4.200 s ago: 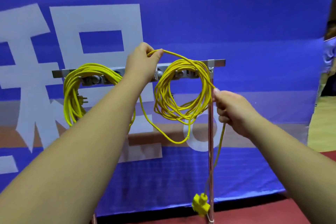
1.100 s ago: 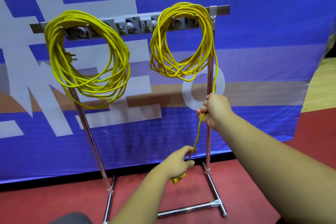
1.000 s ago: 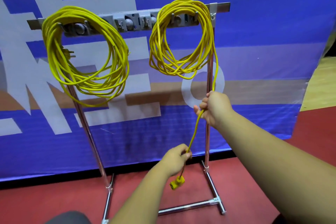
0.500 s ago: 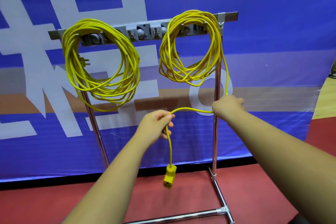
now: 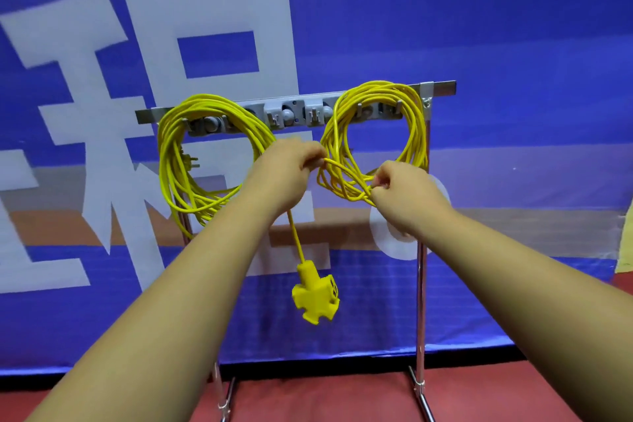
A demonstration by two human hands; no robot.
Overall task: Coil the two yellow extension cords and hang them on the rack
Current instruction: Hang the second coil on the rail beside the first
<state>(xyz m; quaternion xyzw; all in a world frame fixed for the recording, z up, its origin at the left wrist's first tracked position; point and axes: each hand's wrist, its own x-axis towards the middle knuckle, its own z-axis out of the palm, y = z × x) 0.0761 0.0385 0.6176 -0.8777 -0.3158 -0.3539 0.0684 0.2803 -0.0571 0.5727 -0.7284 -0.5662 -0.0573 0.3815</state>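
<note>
The steel rack with a grey hook rail (image 5: 442, 87) carries both yellow extension cords. The left-end coil (image 5: 166, 161) and the right-end coil (image 5: 416, 134) hang from the rack's rail. The left hand (image 5: 291, 164) pinches the right-end coil's loose tail. The yellow multi-socket block (image 5: 315, 295) dangles from this tail, between the rack's posts. The right hand (image 5: 404, 192) pinches strands at that coil's bottom, beside the rack's right post.
</note>
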